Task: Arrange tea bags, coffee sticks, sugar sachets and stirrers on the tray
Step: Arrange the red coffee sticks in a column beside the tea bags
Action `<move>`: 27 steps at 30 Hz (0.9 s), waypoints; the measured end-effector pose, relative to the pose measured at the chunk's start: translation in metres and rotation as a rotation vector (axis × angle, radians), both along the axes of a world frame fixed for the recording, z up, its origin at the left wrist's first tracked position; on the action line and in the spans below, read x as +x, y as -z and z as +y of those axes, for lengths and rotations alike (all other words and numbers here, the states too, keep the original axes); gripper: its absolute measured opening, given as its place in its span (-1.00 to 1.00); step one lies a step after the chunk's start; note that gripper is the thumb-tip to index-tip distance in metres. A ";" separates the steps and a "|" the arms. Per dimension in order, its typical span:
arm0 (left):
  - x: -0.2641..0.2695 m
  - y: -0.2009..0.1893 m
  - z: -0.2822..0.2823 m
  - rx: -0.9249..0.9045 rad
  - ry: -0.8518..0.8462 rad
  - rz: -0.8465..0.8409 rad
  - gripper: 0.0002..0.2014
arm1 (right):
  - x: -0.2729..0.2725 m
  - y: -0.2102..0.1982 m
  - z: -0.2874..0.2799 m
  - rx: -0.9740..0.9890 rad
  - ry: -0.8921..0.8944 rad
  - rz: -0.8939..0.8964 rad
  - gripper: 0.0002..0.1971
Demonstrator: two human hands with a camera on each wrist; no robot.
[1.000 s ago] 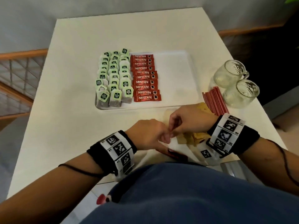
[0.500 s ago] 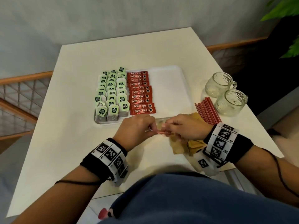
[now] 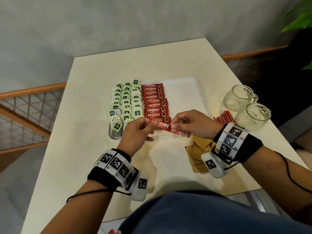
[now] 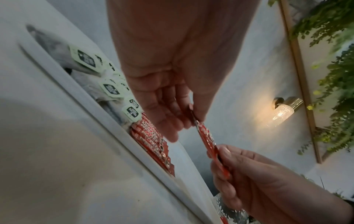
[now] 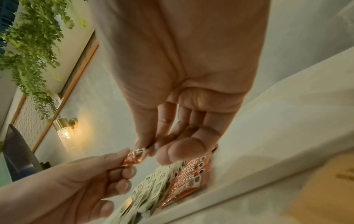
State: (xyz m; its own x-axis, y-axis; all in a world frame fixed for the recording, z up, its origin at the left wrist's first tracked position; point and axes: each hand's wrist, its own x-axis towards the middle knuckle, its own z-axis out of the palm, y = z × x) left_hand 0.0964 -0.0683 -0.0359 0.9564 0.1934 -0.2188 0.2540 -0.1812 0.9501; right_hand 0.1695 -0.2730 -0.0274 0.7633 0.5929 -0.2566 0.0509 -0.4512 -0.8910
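A red coffee stick (image 3: 164, 127) hangs just above the near edge of the white tray (image 3: 184, 92). My left hand (image 3: 140, 129) pinches its left end and my right hand (image 3: 189, 123) pinches its right end. The left wrist view shows the coffee stick (image 4: 205, 137) stretched between both hands; in the right wrist view the coffee stick (image 5: 134, 156) is partly hidden by fingers. On the tray lie rows of green-tagged tea bags (image 3: 125, 105) at the left and a column of red coffee sticks (image 3: 155, 102) beside them. Brown sugar sachets (image 3: 200, 149) lie under my right wrist. Red stirrers (image 3: 222, 117) lie right of the tray.
Two glass mugs (image 3: 246, 107) stand at the table's right edge behind the stirrers. The tray's right half (image 3: 185, 102) is bare. A wooden railing with mesh (image 3: 25, 112) runs to the left of the table, and a plant (image 3: 300, 19) hangs at the upper right.
Both hands have lifted from the near table edge and carried one coffee stick forward to the tray's near edge, holding it by its two ends.
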 end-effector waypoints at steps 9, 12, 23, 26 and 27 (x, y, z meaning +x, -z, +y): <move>0.014 0.005 0.021 0.249 -0.040 -0.018 -0.79 | 0.018 0.013 0.022 0.024 0.258 0.027 -0.88; 0.014 0.010 0.027 0.501 0.068 0.077 -0.79 | 0.016 0.025 0.025 -0.154 0.216 -0.038 -0.90; 0.015 0.014 0.025 0.883 0.109 0.181 -0.75 | 0.005 0.034 0.029 -0.265 0.326 -0.082 -0.82; 0.016 0.008 0.025 0.937 0.109 0.159 -0.68 | 0.005 0.034 0.030 -0.274 0.328 -0.089 -0.81; 0.016 0.005 0.025 0.958 0.105 0.144 -0.65 | 0.005 0.034 0.030 -0.274 0.326 -0.094 -0.79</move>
State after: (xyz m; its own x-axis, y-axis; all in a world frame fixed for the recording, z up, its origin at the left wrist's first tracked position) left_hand 0.1128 -0.0436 -0.0406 0.9554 0.2654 -0.1293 0.2943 -0.8897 0.3491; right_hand 0.1741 -0.2432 -0.0613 0.9268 0.2365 -0.2918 -0.0586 -0.6764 -0.7342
